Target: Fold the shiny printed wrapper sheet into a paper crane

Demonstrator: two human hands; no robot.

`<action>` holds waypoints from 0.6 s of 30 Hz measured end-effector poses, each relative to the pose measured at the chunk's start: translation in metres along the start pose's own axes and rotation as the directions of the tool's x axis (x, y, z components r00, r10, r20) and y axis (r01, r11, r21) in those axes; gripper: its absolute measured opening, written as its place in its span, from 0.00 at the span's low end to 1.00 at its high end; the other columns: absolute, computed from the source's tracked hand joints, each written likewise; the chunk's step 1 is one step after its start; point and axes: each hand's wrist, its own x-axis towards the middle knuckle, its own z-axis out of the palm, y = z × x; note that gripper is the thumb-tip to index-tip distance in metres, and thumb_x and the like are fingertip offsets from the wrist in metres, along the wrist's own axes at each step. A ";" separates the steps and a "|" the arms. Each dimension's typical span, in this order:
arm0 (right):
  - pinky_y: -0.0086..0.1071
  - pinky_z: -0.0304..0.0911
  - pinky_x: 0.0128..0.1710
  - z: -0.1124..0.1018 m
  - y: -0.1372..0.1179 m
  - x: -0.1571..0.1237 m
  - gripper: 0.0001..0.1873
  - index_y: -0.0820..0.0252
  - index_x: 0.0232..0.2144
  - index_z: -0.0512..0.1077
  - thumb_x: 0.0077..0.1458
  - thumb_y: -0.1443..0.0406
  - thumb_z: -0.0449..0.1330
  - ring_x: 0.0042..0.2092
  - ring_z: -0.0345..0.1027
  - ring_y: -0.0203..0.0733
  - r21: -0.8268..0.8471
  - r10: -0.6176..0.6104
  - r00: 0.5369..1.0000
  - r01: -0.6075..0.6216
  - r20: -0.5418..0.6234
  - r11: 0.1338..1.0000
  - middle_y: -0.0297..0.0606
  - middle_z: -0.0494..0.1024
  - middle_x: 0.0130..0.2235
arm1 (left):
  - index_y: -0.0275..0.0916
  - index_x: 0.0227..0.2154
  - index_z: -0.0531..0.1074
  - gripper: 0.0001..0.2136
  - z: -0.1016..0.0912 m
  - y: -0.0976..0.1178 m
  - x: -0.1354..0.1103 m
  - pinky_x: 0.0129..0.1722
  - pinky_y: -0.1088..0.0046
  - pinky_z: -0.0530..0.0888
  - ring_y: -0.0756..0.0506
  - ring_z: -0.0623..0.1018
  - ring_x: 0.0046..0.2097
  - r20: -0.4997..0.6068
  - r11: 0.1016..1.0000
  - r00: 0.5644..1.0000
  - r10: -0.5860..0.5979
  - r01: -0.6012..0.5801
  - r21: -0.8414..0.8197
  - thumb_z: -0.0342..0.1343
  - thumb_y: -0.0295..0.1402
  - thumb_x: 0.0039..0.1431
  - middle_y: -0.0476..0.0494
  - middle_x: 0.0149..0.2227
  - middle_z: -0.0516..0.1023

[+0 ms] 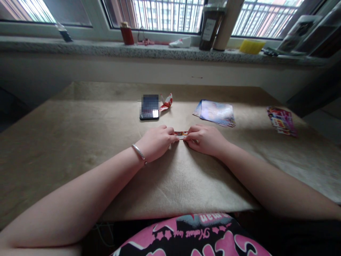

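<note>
a: head view, centre of the frame. what do the hands hold?

b: the left hand [157, 142] and the right hand [205, 139] sit close together on the counter [66, 142]. both pinch a small folded paper strip [181, 134], one at each end. the fingertips are closed on it; most of the strip is hidden between them.

a: where is the strip relative to the other items?

b: just below the phone [149, 107] and a crumpled red-and-white paper piece [166, 101], both in the upper centre. a stack of printed sheets [216, 112] lies to the right of centre; a second printed stack [281, 121] lies well apart at the right edge.

a: how should the fold be worked, judging from this position?

b: hold the strip flat against the counter. align the edges before pressing. run the fingertips outward from the middle so the crease sets evenly. keep both pinches firm; the piece is small and likely to slip or spring open.

a: the top of the frame?

b: a window sill [106, 49] carrying a red container [127, 34] and a yellow object [252, 46].
</note>
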 end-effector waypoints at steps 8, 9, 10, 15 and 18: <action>0.31 0.53 0.31 0.002 0.001 0.001 0.11 0.55 0.30 0.77 0.53 0.64 0.54 0.35 0.66 0.39 0.015 -0.011 1.000 0.012 -0.014 1.000 0.36 0.76 0.33 | 0.44 0.40 0.76 0.12 -0.009 0.003 0.000 0.33 0.72 0.67 0.46 0.71 0.38 0.053 0.999 0.998 -0.019 0.018 0.031 0.50 0.26 0.57 0.46 0.36 0.74; 0.31 0.54 0.31 0.001 0.002 0.001 0.11 0.56 0.30 0.77 0.53 0.64 0.54 0.35 0.66 0.39 0.019 -0.008 1.000 0.008 -0.013 1.000 0.36 0.76 0.33 | 0.45 0.40 0.75 0.13 -0.009 0.003 0.000 0.33 0.72 0.67 0.46 0.71 0.38 0.055 0.999 0.998 -0.019 0.017 0.033 0.50 0.26 0.57 0.46 0.36 0.74; 0.31 0.54 0.31 0.001 0.002 0.001 0.11 0.55 0.30 0.77 0.53 0.64 0.54 0.36 0.66 0.39 0.024 -0.003 1.000 0.004 -0.012 1.000 0.36 0.76 0.33 | 0.45 0.40 0.75 0.13 -0.009 0.002 0.000 0.33 0.72 0.67 0.46 0.71 0.38 0.054 0.999 0.998 -0.018 0.016 0.032 0.50 0.26 0.57 0.46 0.37 0.74; 0.31 0.54 0.30 -0.002 0.004 -0.001 0.10 0.56 0.29 0.77 0.52 0.64 0.54 0.35 0.66 0.39 0.029 0.019 1.000 -0.019 0.004 0.999 0.35 0.76 0.32 | 0.45 0.40 0.75 0.13 -0.004 -0.003 0.000 0.34 0.72 0.68 0.46 0.72 0.38 0.054 1.000 0.999 -0.001 0.000 0.014 0.50 0.26 0.56 0.47 0.38 0.75; 0.31 0.54 0.30 -0.001 0.006 -0.002 0.10 0.55 0.29 0.77 0.52 0.64 0.54 0.35 0.66 0.39 0.019 0.006 1.000 -0.007 0.011 1.000 0.34 0.77 0.33 | 0.44 0.39 0.76 0.12 -0.002 -0.007 0.000 0.35 0.72 0.68 0.47 0.72 0.38 0.054 1.000 0.998 0.030 -0.030 0.007 0.50 0.26 0.57 0.47 0.40 0.76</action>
